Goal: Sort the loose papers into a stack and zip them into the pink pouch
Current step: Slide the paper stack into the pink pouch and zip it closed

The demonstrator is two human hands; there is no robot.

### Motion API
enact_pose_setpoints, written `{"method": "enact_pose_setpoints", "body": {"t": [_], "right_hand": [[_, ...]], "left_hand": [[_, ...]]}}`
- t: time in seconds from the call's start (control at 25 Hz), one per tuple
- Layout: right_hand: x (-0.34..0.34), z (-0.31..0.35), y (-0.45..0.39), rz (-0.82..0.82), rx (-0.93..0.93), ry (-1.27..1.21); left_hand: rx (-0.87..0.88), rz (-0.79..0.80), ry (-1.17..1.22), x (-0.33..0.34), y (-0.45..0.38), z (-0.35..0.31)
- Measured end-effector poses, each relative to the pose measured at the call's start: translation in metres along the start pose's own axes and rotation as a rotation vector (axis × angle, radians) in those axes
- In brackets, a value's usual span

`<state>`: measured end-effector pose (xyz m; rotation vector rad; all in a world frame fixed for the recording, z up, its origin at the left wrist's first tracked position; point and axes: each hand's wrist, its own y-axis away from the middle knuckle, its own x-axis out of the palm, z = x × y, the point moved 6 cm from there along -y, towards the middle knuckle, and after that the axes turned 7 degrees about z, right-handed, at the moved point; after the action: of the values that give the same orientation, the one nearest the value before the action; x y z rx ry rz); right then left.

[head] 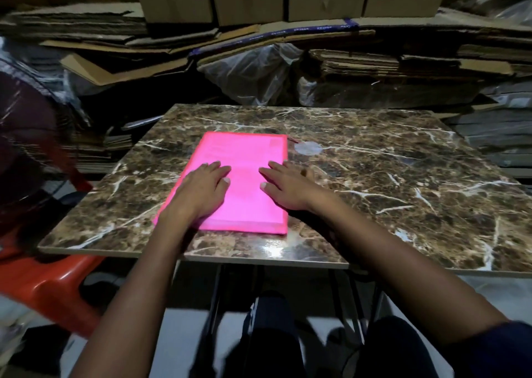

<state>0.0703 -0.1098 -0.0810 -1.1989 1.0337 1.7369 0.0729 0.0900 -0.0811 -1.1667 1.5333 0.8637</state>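
Now your left hand (201, 189) and right hand (288, 186) lie flat, fingers straight, gripping nothing, on the pink pouch (244, 176) toward the bench's (403, 176) left-near edge. Push unevenly and it could slide off, papers creasing inside.

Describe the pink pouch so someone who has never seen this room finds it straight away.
Start at the brown marble-patterned table in front of the stacked flattened cardboard. On its near left part lies the pink pouch, flat, with the left hand and the right hand resting open on top. It is the only bright pink thing there, rectangular, with paper showing faintly through it.
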Motion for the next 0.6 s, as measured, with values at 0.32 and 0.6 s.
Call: {"method": "enact_pose_setpoints", "body": {"t": [0.32, 0.6], "right_hand": [[-0.003, 0.027, -0.067, -0.069, -0.006, 0.077], [-0.009, 0.050, -0.077, -0.021, 0.009, 0.112]], "left_hand": [[-0.049, -0.031, -0.031, -0.011, -0.036, 0.063], [-0.069, -0.034, -0.038, -0.024, -0.033, 0.076]]}}
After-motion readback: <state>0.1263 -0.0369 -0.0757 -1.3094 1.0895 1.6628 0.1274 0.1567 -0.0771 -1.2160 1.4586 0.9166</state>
